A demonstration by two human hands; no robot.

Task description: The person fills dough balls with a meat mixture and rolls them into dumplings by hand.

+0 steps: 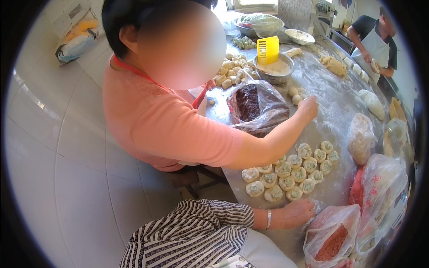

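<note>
My left hand [299, 212], with a silver bracelet on its wrist, is low over the metal table [285, 243]. Its fingers are bunched, and I cannot see whether anything is between them. Just beyond lie rows of round dough pieces with pale green-flecked filling [287, 183]. To the right of this hand stands an open plastic bag of reddish-brown crumbly filling [331, 243]. Only part of my right hand [346, 263] shows, at the bottom edge beside that bag; its grip is hidden.
A co-worker's arm [268, 147] reaches across the table near small dough balls [295, 97]. Beside it sit a bag of dark paste [247, 104] and a flour bowl [280, 72] with a yellow scoop [268, 50]. Several plastic bags [382, 187] line the right. Another person [372, 47] handles dough.
</note>
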